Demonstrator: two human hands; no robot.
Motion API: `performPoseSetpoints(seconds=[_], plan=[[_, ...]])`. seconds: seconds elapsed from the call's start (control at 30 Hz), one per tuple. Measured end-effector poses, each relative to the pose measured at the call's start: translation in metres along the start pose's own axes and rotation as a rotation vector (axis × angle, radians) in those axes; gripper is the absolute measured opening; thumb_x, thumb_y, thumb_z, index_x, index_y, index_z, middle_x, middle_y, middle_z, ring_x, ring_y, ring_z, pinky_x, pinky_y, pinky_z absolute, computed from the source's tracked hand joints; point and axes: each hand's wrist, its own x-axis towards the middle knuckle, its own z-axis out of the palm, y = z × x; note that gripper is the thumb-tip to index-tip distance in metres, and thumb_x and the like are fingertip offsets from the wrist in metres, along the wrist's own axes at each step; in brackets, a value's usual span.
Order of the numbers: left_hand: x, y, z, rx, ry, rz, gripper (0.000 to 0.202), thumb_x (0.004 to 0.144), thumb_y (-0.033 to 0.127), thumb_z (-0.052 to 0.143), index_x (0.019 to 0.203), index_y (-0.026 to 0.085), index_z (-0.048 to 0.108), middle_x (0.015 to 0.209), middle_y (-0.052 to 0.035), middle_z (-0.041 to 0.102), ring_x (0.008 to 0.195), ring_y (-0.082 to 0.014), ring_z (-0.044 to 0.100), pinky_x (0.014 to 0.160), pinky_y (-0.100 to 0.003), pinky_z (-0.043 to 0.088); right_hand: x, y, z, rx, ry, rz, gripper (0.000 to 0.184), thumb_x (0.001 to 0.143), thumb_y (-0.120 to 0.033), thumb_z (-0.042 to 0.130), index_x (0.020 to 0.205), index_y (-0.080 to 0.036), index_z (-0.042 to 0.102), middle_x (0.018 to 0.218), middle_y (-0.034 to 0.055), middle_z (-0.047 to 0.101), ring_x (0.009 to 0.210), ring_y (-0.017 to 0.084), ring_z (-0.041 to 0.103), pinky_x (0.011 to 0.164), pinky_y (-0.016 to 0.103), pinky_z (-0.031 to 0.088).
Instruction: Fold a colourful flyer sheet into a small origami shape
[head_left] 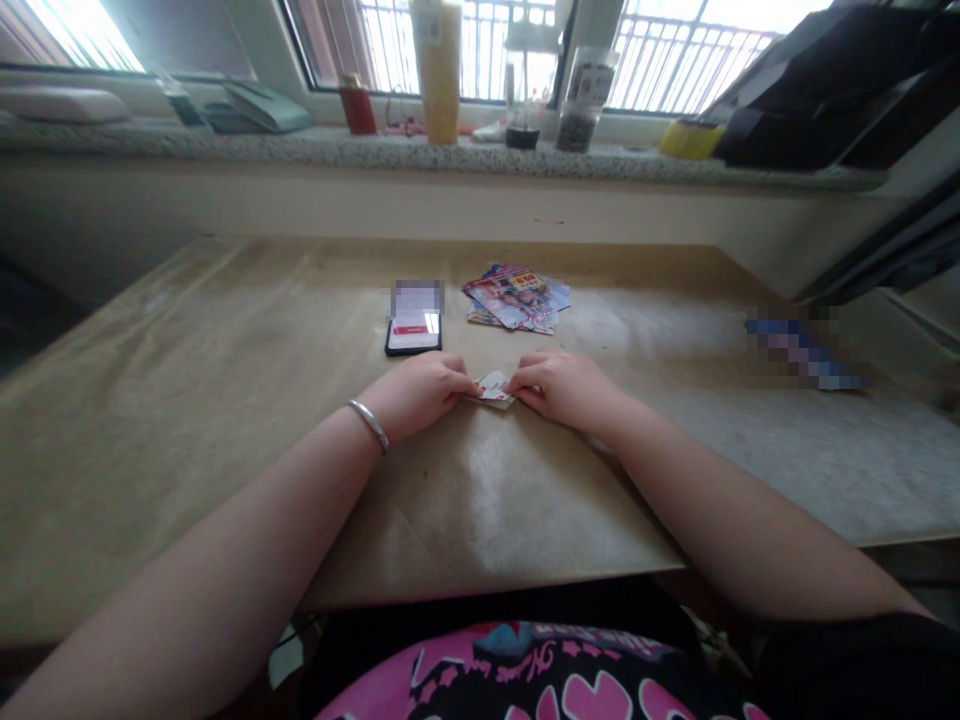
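Observation:
A small folded piece of printed paper (493,389), white with red marks, lies on the table between my hands. My left hand (429,388), with a silver bangle on the wrist, pinches its left edge. On the opposite side, my right hand (559,385) has its fingers closed on the right edge. Just beyond my left hand rests a phone (415,335) with its screen lit and partly blurred out. A loose pile of colourful printed sheets (517,297) sits past the paper, slightly to the right.
The table (247,420) has a tan cover. A blurred blue item (806,355) lies at the far right. Along the windowsill (262,148) stand a red container (358,105), a tall yellow container (437,75), clear cups (587,100) and a black bag (817,90).

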Motion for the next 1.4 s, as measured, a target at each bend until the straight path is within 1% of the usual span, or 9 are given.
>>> performPoseSetpoints(seconds=[0.3, 0.53, 0.7, 0.83, 1.03, 1.17, 1.27, 1.33, 1.4], plan=[[-0.002, 0.001, -0.006, 0.073, -0.029, -0.003, 0.031, 0.087, 0.014, 0.05, 0.1, 0.029, 0.075, 0.076, -0.0031, 0.062, 0.07, -0.0139, 0.055, 0.064, -0.024, 0.039, -0.001, 0.002, -0.002, -0.009, -0.024, -0.035, 0.024, 0.088, -0.02, 0.053, 0.093, -0.027, 0.075, 0.089, 0.0043, 0.069, 0.082, 0.018, 0.061, 0.066, 0.026, 0.038], [-0.008, 0.002, -0.017, 0.169, -0.111, -0.066, 0.029, 0.088, 0.022, 0.051, 0.098, 0.035, 0.074, 0.087, 0.0003, 0.067, 0.078, -0.0145, 0.06, 0.064, -0.023, 0.04, -0.003, 0.003, -0.007, -0.082, -0.069, -0.045, 0.025, 0.087, -0.019, 0.053, 0.092, -0.029, 0.075, 0.095, 0.0007, 0.071, 0.085, 0.016, 0.063, 0.066, 0.025, 0.039], [-0.012, 0.0, -0.021, 0.176, -0.137, -0.089, 0.029, 0.085, 0.021, 0.051, 0.096, 0.033, 0.075, 0.089, 0.0006, 0.069, 0.076, -0.0137, 0.062, 0.062, -0.023, 0.041, -0.004, 0.003, -0.014, -0.117, -0.105, 0.003, 0.025, 0.086, -0.018, 0.054, 0.091, -0.029, 0.076, 0.097, -0.002, 0.073, 0.087, 0.016, 0.064, 0.066, 0.025, 0.04], [-0.012, -0.001, -0.022, 0.151, -0.146, -0.105, 0.029, 0.084, 0.02, 0.051, 0.095, 0.031, 0.076, 0.09, 0.0, 0.071, 0.076, -0.0144, 0.063, 0.063, -0.023, 0.041, -0.004, 0.004, -0.015, -0.119, -0.111, -0.025, 0.025, 0.086, -0.017, 0.053, 0.09, -0.028, 0.076, 0.095, -0.0011, 0.073, 0.087, 0.016, 0.064, 0.069, 0.025, 0.041], [-0.012, -0.007, -0.017, 0.124, -0.072, -0.079, 0.03, 0.084, 0.018, 0.049, 0.091, 0.029, 0.076, 0.097, 0.0017, 0.072, 0.083, -0.0137, 0.064, 0.07, -0.022, 0.045, -0.006, 0.007, -0.009, -0.067, -0.033, -0.022, 0.024, 0.081, -0.015, 0.052, 0.086, -0.025, 0.074, 0.092, 0.0023, 0.07, 0.086, 0.018, 0.062, 0.07, 0.026, 0.043], [-0.011, -0.008, -0.014, 0.088, -0.043, -0.07, 0.029, 0.084, 0.017, 0.048, 0.09, 0.026, 0.075, 0.101, 0.0011, 0.071, 0.086, -0.0141, 0.064, 0.075, -0.022, 0.047, -0.005, 0.016, -0.001, 0.104, 0.065, -0.006, 0.021, 0.078, -0.016, 0.054, 0.08, -0.023, 0.074, 0.097, 0.0034, 0.068, 0.087, 0.017, 0.063, 0.073, 0.027, 0.046], [-0.011, -0.006, -0.013, 0.075, -0.032, -0.084, 0.03, 0.085, 0.016, 0.048, 0.093, 0.027, 0.075, 0.105, 0.0022, 0.071, 0.09, -0.0152, 0.064, 0.078, -0.024, 0.047, -0.002, 0.024, 0.006, 0.209, 0.097, -0.057, 0.024, 0.076, -0.009, 0.051, 0.078, -0.02, 0.072, 0.094, 0.0048, 0.068, 0.089, 0.017, 0.062, 0.081, 0.028, 0.047], [-0.01, -0.005, -0.012, 0.087, -0.023, -0.087, 0.03, 0.084, 0.015, 0.048, 0.093, 0.027, 0.074, 0.106, 0.0021, 0.07, 0.09, -0.0155, 0.064, 0.077, -0.024, 0.047, 0.0, 0.027, 0.01, 0.224, 0.125, -0.051, 0.026, 0.077, -0.007, 0.049, 0.081, -0.019, 0.072, 0.091, 0.0059, 0.069, 0.089, 0.018, 0.062, 0.085, 0.031, 0.048], [-0.01, -0.004, -0.011, 0.104, -0.012, -0.081, 0.03, 0.084, 0.016, 0.048, 0.093, 0.027, 0.075, 0.103, 0.001, 0.07, 0.087, -0.0151, 0.064, 0.075, -0.024, 0.047, 0.002, 0.028, 0.013, 0.229, 0.156, -0.024, 0.025, 0.081, -0.011, 0.049, 0.091, -0.018, 0.071, 0.094, 0.0075, 0.07, 0.092, 0.02, 0.062, 0.087, 0.034, 0.048]])
